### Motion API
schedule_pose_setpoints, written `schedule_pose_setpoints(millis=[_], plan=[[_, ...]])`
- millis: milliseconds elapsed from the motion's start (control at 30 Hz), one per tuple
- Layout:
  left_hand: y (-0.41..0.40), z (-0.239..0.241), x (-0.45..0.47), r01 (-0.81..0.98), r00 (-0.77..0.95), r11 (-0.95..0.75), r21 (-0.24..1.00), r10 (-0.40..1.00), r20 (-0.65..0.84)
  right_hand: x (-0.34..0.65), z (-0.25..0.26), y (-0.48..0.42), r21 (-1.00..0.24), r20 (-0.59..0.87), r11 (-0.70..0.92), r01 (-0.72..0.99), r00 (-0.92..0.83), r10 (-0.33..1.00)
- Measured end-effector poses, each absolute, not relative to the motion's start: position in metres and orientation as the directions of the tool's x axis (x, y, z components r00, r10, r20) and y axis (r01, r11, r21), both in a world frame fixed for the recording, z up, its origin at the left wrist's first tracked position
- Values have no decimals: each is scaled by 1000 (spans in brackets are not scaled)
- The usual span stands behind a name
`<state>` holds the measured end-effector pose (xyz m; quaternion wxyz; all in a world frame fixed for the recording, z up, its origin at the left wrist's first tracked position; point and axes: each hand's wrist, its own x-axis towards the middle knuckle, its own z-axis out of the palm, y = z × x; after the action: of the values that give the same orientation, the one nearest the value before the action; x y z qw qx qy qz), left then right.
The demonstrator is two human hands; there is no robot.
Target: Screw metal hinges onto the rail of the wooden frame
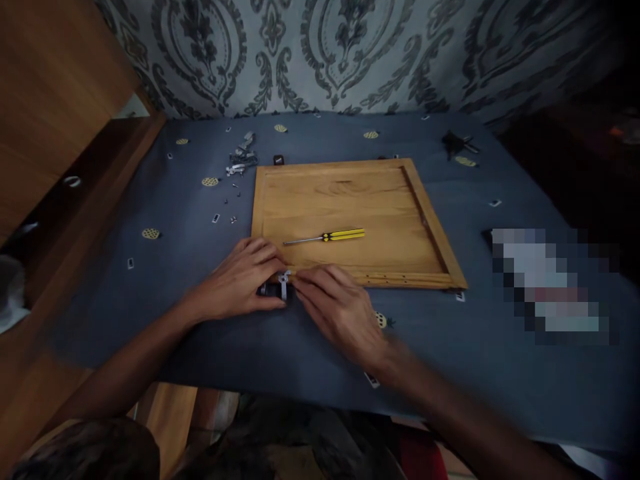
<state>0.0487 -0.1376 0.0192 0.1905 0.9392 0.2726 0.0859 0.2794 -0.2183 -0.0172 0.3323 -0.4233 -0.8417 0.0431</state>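
Observation:
A wooden cabinet door lies flat, its recessed face up. At its near left corner, a metal cabinet hinge sits on the frame's near edge. My left hand is closed about the hinge, fingers on the door's frame and thumb below. From the right, my right hand comes up to the hinge with its fingertips pinched together. Whatever is in that pinch is too small or hidden to make out. On the door's panel rests a screwdriver with a yellow and black handle, its shaft pointing left.
Several loose metal hinges are piled beyond the door's left corner, with small screws nearer me. A black object lies at the back right. A blurred-out item is on the right of the blue tablecloth. Wooden furniture borders the left.

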Motion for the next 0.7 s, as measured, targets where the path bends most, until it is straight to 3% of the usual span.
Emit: schedule_pose_setpoints(millis=[167,333,700], plan=[[-137,18,48,465,846,-793,393,529,66,284,-30,-213,-278,575,742,610,-514,637],[-137,20,48,476,844,-788,391,534,48,287,-35,-213,-343,539,733,587,-517,665],[-138,21,49,479,835,-769,423,548,49,287,-32,-214,-287,518,719,633,-528,673]])
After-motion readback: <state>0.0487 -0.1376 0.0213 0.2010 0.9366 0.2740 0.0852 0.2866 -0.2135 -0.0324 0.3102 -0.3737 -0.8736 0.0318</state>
